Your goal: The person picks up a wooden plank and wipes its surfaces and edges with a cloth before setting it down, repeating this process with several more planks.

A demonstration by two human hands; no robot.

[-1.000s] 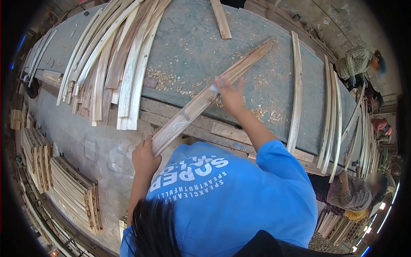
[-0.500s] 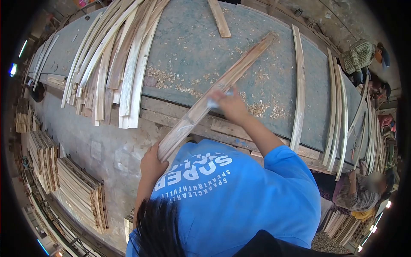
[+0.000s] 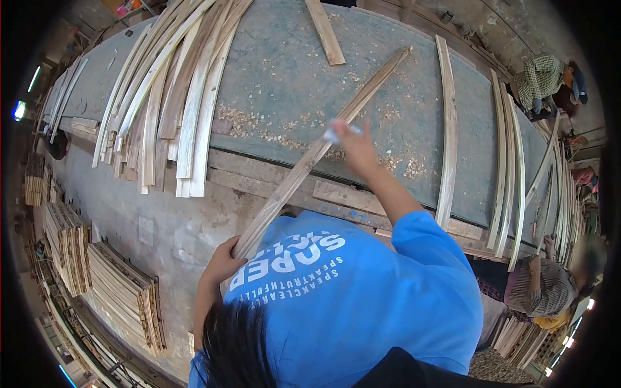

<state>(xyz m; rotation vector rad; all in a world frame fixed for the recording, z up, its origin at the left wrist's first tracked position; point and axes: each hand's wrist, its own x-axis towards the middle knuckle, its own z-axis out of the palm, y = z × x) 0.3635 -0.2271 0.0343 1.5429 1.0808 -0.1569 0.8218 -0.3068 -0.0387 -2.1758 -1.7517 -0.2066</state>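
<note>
A long wooden strip (image 3: 301,169) slants from my body up across the blue-grey table, its far end resting on the tabletop. Its near end is gripped by my left hand (image 3: 224,260), fingers wrapped round the wood beside my blue shirt. My right hand (image 3: 357,147) is at the strip's middle, holding a small whitish object (image 3: 332,136) against it; what this object is cannot be made out. The strip shows a narrow side upward. Pale wood shavings (image 3: 259,128) lie around it on the table.
Many wooden strips (image 3: 199,123) are heaped at the left, overhanging the table edge. A single strip (image 3: 447,129) crosses the table (image 3: 388,84) at the right. Stacked boards (image 3: 123,291) stand on the floor at lower left. People (image 3: 542,81) (image 3: 543,288) work at the right.
My right hand has moved up and to the right along the strip. The strip has been turned to show a narrower side, and my left hand has shifted slightly down and left.
</note>
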